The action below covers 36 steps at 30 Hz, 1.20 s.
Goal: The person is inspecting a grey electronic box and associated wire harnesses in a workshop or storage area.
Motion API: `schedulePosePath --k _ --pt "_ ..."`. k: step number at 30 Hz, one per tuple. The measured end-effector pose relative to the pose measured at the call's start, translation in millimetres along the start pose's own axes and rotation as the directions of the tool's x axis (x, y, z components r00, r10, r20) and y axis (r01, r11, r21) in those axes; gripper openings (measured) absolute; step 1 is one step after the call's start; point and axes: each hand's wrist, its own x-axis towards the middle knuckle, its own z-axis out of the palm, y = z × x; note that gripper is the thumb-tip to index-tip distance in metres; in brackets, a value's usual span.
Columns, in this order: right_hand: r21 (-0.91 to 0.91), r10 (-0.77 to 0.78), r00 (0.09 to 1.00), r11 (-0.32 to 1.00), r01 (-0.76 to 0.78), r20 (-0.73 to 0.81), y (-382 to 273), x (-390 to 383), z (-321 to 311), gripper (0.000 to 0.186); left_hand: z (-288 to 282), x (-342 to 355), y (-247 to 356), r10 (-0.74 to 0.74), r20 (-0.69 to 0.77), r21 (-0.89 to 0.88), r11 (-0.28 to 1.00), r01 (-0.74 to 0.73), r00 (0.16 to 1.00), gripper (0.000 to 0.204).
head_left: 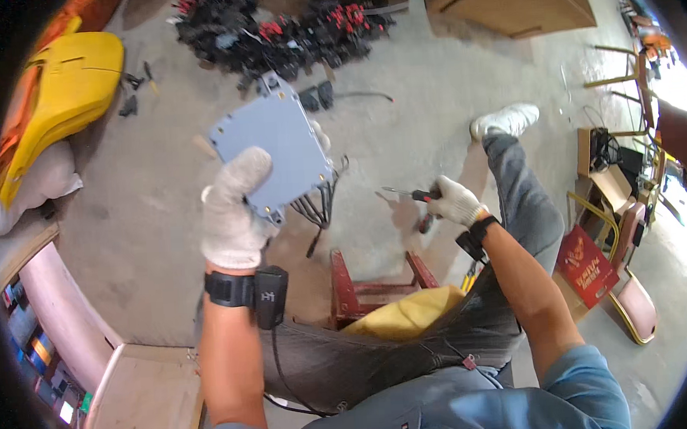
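Observation:
My left hand (238,208), in a white work glove, grips a flat grey metal box (274,144) by its lower left edge, thumb across its face. Brass-coloured screws or studs sit along the box's rim, and mounting tabs stick out at two corners. Black cables (316,208) hang from its lower right side. To the right, apart from the box, my gloved right hand (455,202) is closed around a screwdriver (420,196) with a black and red handle. Its thin shaft points left toward the box.
A heap of black parts with red bits (272,36) lies on the floor ahead. Yellow plastic panels (65,89) stand at the left. A cardboard box (511,4) is at the far right. Beneath me are a red wooden stool (343,288) and yellow cloth (407,314). Chairs (636,308) line the right.

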Motion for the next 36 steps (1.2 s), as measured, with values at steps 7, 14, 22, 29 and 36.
schedulePosePath --k 7,14,22,29,36 --pt "0.555 -0.125 0.954 0.789 0.263 -0.273 -69.4 -157.5 -65.1 0.048 -15.7 -53.2 9.8 0.114 0.107 -0.102 0.989 -0.104 0.988 0.084" --pt "0.631 -0.142 0.92 0.688 0.358 -0.366 -86.2 -270.5 -77.9 0.05 8.3 -97.1 -5.7 0.155 0.149 -0.102 0.985 -0.141 0.977 0.09" --pt "0.465 -0.276 0.883 0.768 0.44 -0.38 -83.0 -313.1 -77.4 0.047 9.3 -106.1 -35.3 0.092 0.223 -0.098 0.993 -0.072 0.97 0.09" --pt "0.269 -0.369 0.823 0.818 0.508 -0.432 -99.1 -314.9 -66.3 0.043 20.7 -101.1 -40.2 0.05 0.211 -0.108 0.994 -0.028 0.976 0.09" --pt "0.115 -0.477 0.752 0.806 0.581 -0.455 -107.5 -310.9 -64.9 0.042 6.1 -98.6 -41.4 0.002 0.309 -0.155 0.987 0.048 0.951 0.087"
